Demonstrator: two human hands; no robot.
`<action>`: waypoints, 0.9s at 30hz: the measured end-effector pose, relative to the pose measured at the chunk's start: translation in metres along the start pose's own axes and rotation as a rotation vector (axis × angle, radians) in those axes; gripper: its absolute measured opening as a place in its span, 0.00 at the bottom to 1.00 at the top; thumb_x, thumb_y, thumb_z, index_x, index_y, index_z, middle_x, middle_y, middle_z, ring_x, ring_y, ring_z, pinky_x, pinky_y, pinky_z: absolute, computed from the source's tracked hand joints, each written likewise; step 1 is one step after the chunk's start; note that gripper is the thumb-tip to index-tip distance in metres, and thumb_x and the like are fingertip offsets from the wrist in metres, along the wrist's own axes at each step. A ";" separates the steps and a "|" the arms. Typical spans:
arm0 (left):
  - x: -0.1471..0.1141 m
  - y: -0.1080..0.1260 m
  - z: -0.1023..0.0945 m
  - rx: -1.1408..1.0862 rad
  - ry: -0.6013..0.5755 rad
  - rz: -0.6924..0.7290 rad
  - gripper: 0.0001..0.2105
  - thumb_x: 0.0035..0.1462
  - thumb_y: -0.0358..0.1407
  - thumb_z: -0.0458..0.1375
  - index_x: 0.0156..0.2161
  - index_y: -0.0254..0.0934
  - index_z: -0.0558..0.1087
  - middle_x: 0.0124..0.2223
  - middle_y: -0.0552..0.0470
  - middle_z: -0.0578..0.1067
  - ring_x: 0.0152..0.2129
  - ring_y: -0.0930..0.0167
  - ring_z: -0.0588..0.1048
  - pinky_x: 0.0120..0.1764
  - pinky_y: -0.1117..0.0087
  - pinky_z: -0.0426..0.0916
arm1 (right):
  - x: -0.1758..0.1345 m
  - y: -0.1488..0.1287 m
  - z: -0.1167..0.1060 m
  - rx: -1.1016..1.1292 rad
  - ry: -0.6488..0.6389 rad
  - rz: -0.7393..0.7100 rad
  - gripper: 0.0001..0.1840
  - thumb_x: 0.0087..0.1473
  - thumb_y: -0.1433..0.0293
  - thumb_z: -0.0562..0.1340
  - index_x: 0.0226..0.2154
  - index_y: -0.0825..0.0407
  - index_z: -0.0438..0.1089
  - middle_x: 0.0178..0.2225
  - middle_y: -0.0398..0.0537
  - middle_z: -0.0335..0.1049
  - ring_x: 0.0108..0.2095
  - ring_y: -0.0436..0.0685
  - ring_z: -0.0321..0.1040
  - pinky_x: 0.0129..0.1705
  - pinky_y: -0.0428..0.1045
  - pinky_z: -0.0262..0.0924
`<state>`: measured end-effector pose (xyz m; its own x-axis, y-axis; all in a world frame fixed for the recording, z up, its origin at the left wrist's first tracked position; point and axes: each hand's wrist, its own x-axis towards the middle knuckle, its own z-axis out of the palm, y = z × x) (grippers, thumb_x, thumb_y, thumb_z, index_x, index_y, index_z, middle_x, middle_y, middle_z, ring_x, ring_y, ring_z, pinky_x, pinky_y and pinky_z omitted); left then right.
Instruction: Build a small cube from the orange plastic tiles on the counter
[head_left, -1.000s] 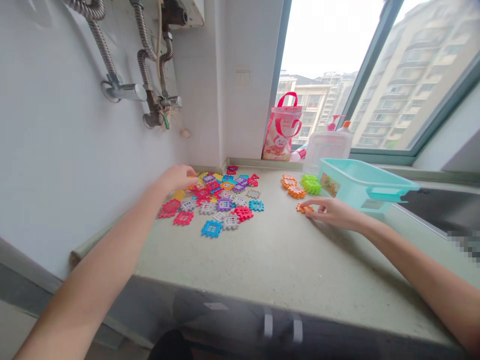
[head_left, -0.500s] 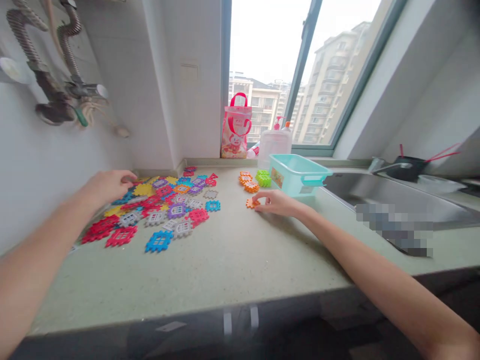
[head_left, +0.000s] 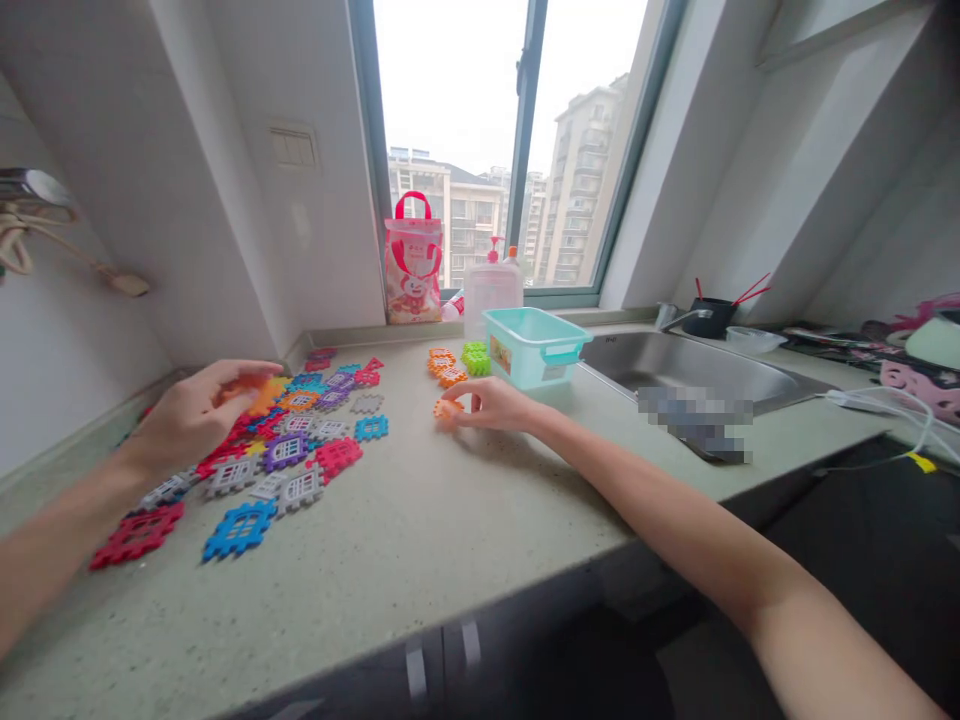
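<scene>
My left hand (head_left: pixel 191 415) is closed on an orange plastic building piece (head_left: pixel 260 396), blurred by motion, above the left edge of a pile of notched pieces. Red, blue, purple, grey and yellow ones lie there, among them a grey window piece (head_left: pixel 301 490) and a blue piece (head_left: pixel 240 530). My right hand (head_left: pixel 491 402) pinches another orange building piece (head_left: pixel 445 409) at the counter surface. Just behind it are a small group of orange pieces (head_left: pixel 441 362) and a stack of green pieces (head_left: pixel 475 358).
A mint-green plastic bin (head_left: pixel 536 350) stands behind my right hand, beside the steel sink (head_left: pixel 705 365). A pink-handled bag (head_left: pixel 414 270) and a clear pump bottle (head_left: pixel 493 295) stand by the window. The counter's front edge (head_left: pixel 390 640) runs below.
My left hand has picked up an orange piece and lifted it off the pile. My right hand stays on its orange piece. The view has turned to the right.
</scene>
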<state>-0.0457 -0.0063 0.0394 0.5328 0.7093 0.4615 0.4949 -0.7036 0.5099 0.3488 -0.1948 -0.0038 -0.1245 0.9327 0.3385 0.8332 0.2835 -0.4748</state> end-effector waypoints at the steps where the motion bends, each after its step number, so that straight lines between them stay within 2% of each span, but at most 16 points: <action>1: -0.006 0.015 0.012 -0.147 -0.085 0.026 0.24 0.66 0.44 0.58 0.62 0.34 0.72 0.58 0.47 0.79 0.50 0.65 0.77 0.53 0.63 0.72 | 0.001 -0.001 0.000 0.001 0.009 0.010 0.21 0.60 0.57 0.71 0.52 0.50 0.81 0.40 0.47 0.82 0.32 0.53 0.71 0.35 0.48 0.61; 4: -0.025 0.050 0.049 -0.438 -0.341 0.204 0.21 0.66 0.42 0.62 0.59 0.34 0.73 0.59 0.43 0.79 0.50 0.65 0.79 0.51 0.64 0.76 | 0.002 -0.005 0.001 0.001 0.001 0.029 0.21 0.59 0.57 0.71 0.51 0.50 0.81 0.41 0.49 0.83 0.33 0.53 0.72 0.36 0.48 0.62; 6: -0.036 0.064 0.068 -0.395 -0.471 0.391 0.16 0.68 0.40 0.62 0.57 0.37 0.76 0.57 0.44 0.80 0.46 0.67 0.80 0.49 0.65 0.77 | 0.002 -0.007 0.002 0.002 -0.015 0.011 0.21 0.58 0.57 0.72 0.50 0.50 0.81 0.42 0.48 0.83 0.34 0.54 0.73 0.36 0.48 0.63; 8: -0.043 0.073 0.082 -0.234 -0.514 0.581 0.11 0.70 0.37 0.60 0.53 0.41 0.79 0.53 0.47 0.82 0.45 0.68 0.80 0.50 0.65 0.76 | 0.002 -0.008 0.002 0.001 -0.022 -0.017 0.21 0.58 0.57 0.72 0.50 0.50 0.81 0.43 0.48 0.83 0.34 0.53 0.73 0.36 0.48 0.63; 10: -0.046 0.076 0.088 -0.083 -0.465 0.697 0.09 0.71 0.35 0.58 0.47 0.42 0.81 0.48 0.49 0.83 0.46 0.68 0.79 0.51 0.64 0.74 | 0.001 -0.010 0.002 0.003 -0.016 -0.054 0.20 0.58 0.59 0.71 0.50 0.49 0.81 0.45 0.48 0.83 0.33 0.52 0.73 0.36 0.48 0.64; 12: -0.046 0.075 0.087 0.012 -0.374 0.716 0.10 0.72 0.35 0.56 0.43 0.42 0.81 0.45 0.50 0.83 0.44 0.68 0.78 0.51 0.63 0.72 | 0.000 -0.015 0.004 0.005 0.005 -0.101 0.18 0.59 0.61 0.69 0.50 0.49 0.80 0.44 0.48 0.83 0.31 0.51 0.73 0.35 0.48 0.65; 17: -0.041 0.063 0.072 0.268 -0.193 0.754 0.09 0.71 0.34 0.57 0.43 0.40 0.81 0.44 0.48 0.83 0.45 0.65 0.78 0.51 0.60 0.69 | 0.000 -0.031 0.025 0.008 0.167 -0.147 0.16 0.60 0.66 0.66 0.50 0.50 0.79 0.41 0.48 0.81 0.32 0.52 0.74 0.37 0.50 0.68; 19: -0.038 0.065 0.063 0.360 -0.137 0.799 0.09 0.71 0.35 0.57 0.45 0.39 0.81 0.44 0.48 0.83 0.45 0.64 0.78 0.51 0.60 0.68 | 0.001 -0.035 0.038 -0.057 0.141 -0.181 0.16 0.60 0.69 0.65 0.50 0.48 0.79 0.44 0.49 0.81 0.37 0.56 0.76 0.44 0.53 0.70; 22: -0.035 0.081 0.042 0.424 -0.027 0.890 0.08 0.71 0.37 0.58 0.47 0.41 0.80 0.43 0.50 0.83 0.45 0.65 0.78 0.52 0.59 0.67 | 0.002 -0.035 0.054 -0.156 0.030 -0.245 0.17 0.59 0.72 0.65 0.50 0.46 0.80 0.50 0.50 0.81 0.47 0.60 0.77 0.54 0.58 0.69; 24: -0.048 0.098 0.030 0.418 0.058 0.958 0.07 0.70 0.36 0.59 0.46 0.42 0.79 0.41 0.52 0.83 0.43 0.66 0.78 0.51 0.60 0.67 | 0.002 -0.034 0.056 -0.171 0.007 -0.242 0.17 0.61 0.72 0.64 0.51 0.47 0.79 0.51 0.51 0.81 0.49 0.61 0.76 0.57 0.59 0.68; 25: -0.062 0.107 0.028 0.397 0.093 0.983 0.06 0.69 0.35 0.59 0.44 0.42 0.79 0.38 0.53 0.83 0.40 0.67 0.78 0.48 0.61 0.68 | 0.002 -0.033 0.056 -0.177 0.005 -0.238 0.17 0.62 0.71 0.63 0.52 0.47 0.79 0.51 0.51 0.80 0.50 0.61 0.76 0.58 0.59 0.68; 27: -0.112 0.126 0.042 0.310 0.124 1.005 0.06 0.67 0.36 0.61 0.37 0.41 0.78 0.30 0.54 0.79 0.31 0.68 0.76 0.39 0.62 0.68 | 0.001 -0.032 0.054 -0.192 -0.004 -0.244 0.17 0.65 0.70 0.62 0.54 0.46 0.78 0.54 0.52 0.79 0.53 0.61 0.75 0.60 0.59 0.67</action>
<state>-0.0139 -0.1757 0.0210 0.7297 -0.2173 0.6483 0.0288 -0.9375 -0.3467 0.2934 -0.1905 -0.0318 -0.3351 0.8431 0.4206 0.8649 0.4523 -0.2176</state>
